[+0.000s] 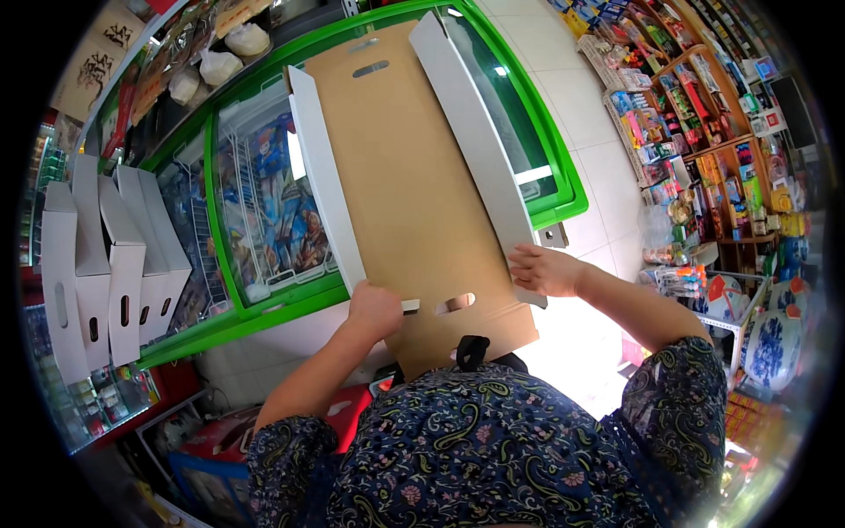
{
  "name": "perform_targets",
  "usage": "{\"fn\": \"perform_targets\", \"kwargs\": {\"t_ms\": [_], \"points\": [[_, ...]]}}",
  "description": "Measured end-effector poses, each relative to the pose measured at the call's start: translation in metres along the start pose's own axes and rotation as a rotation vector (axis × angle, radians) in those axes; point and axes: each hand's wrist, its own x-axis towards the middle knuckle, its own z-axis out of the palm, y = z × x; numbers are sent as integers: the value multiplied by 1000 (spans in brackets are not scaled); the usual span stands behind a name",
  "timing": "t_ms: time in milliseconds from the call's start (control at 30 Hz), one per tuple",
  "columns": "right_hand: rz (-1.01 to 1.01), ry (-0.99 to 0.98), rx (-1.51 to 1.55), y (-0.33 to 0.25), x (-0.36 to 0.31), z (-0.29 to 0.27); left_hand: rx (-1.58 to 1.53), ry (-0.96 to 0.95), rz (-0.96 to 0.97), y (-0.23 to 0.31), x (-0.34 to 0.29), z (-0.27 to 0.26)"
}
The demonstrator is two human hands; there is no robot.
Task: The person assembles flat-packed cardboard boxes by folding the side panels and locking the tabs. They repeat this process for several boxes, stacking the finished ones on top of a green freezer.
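Cardboard box, part-folded, lies across the green-rimmed freezer, near end out past the rim toward the wearer's patterned shirt. From my remote seat I'd call this the wall-folding step: left wall & right wall both bent up, near end looks flat. Left grip is curled tight, seemingly on the left wall's near end; right grip is loose, fingers spread vs. the right wall's near end. Next move prob. calls for even pressure on both walls while the near end gets turned up; I'd go easy, creases may buckle if forced. Material: matte brown base, smooth grey-white walls, long flat rectangle w/ rounded slots at far & near ends. Off left, white boxes stand in a row, dark oval slots facing near. Under the freezer glass: shiny blue bags.
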Motion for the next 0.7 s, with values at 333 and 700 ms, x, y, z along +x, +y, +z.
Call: {"fn": "perform_targets", "kwargs": {"t_ms": [333, 700], "points": [[472, -199, 357, 17, 54, 19, 8, -153, -141, 5, 12, -15], [546, -133, 293, 39, 70, 37, -67, -63, -222, -21, 36, -27]]}}
